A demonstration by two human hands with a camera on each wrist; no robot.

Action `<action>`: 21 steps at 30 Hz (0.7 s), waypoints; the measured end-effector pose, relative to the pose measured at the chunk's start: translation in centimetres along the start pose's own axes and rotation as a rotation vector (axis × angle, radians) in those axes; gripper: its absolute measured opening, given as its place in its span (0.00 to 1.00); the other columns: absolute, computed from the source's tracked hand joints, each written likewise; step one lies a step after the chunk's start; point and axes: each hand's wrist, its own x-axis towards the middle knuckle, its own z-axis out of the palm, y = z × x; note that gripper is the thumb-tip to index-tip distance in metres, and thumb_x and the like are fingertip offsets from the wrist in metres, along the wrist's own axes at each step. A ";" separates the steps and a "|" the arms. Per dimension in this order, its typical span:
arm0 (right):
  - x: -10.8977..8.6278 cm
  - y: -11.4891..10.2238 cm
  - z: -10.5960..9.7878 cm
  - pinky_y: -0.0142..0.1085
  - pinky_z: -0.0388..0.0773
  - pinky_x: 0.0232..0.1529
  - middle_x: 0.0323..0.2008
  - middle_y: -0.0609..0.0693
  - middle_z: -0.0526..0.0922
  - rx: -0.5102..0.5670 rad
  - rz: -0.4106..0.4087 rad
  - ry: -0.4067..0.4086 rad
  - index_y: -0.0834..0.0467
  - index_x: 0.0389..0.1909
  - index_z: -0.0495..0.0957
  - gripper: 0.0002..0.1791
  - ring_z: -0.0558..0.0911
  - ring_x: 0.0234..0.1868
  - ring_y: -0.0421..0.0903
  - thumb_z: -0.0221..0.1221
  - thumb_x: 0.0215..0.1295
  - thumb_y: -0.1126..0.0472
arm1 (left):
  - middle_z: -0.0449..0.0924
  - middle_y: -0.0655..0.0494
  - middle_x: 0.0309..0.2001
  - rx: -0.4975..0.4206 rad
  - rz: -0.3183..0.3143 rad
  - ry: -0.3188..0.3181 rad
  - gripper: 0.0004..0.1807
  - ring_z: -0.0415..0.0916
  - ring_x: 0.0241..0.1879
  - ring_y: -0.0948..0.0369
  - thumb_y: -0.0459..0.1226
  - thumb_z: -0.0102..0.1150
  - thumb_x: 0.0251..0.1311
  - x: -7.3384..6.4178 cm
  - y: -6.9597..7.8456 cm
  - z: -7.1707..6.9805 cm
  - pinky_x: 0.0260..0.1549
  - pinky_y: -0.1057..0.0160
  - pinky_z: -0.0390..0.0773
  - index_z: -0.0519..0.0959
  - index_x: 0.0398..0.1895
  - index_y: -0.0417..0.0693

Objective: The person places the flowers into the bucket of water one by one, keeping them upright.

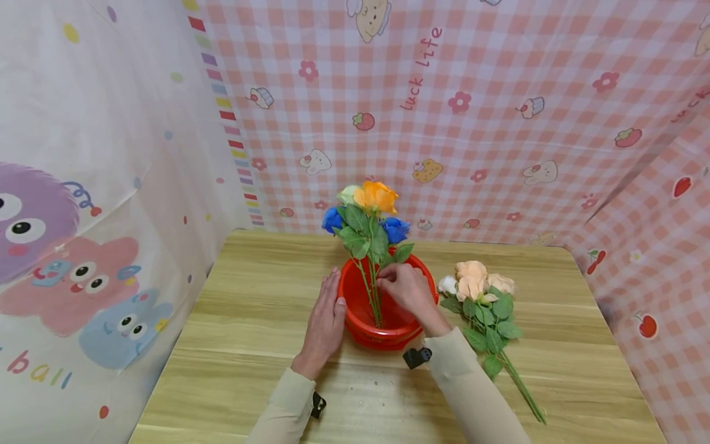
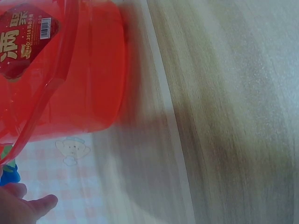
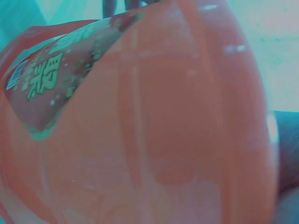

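Note:
A red plastic bucket (image 1: pixel 388 335) stands on the table, holding upright artificial roses: an orange rose (image 1: pixel 376 197), a pale green one (image 1: pixel 349 195) and blue ones (image 1: pixel 396 230). Against the bucket's left side rests my left hand (image 1: pixel 326 317), fingers extended along the wall. My right hand (image 1: pixel 407 287) reaches over the right rim and pinches a green stem (image 1: pixel 375 296) among the bunched stems. In the left wrist view, fingers (image 2: pixel 28 203) show at the lower left below the bucket (image 2: pixel 93 70). The bucket wall (image 3: pixel 177 116) fills most of the right wrist view, hiding the fingertips.
Right of the bucket, a bunch of peach roses (image 1: pixel 471 280) with a white rose (image 1: pixel 447 285) lies on the wooden table (image 1: pixel 255 308), its stems pointing toward the front right. Behind the table hangs a pink checked cloth (image 1: pixel 471 135); a white patterned cloth (image 1: pixel 138 203) hangs at left.

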 end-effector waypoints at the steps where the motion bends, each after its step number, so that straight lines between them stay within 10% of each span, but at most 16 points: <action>1: -0.1 -0.1 -0.1 0.41 0.83 0.37 0.36 0.47 0.90 -0.001 -0.005 0.011 0.55 0.42 0.90 0.08 0.85 0.35 0.45 0.70 0.66 0.58 | 0.55 0.51 0.81 0.000 -0.002 -0.001 0.32 0.50 0.80 0.52 0.39 0.38 0.78 0.0 0.0 0.0 0.78 0.51 0.53 0.55 0.82 0.42; 21: -3.9 1.9 -1.8 0.49 0.84 0.47 0.42 0.51 0.88 0.200 -0.185 0.268 0.56 0.45 0.88 0.12 0.85 0.43 0.50 0.63 0.73 0.53 | 0.58 0.47 0.80 -0.001 0.048 0.038 0.31 0.54 0.79 0.47 0.38 0.40 0.77 -0.1 0.0 0.0 0.77 0.48 0.56 0.58 0.81 0.39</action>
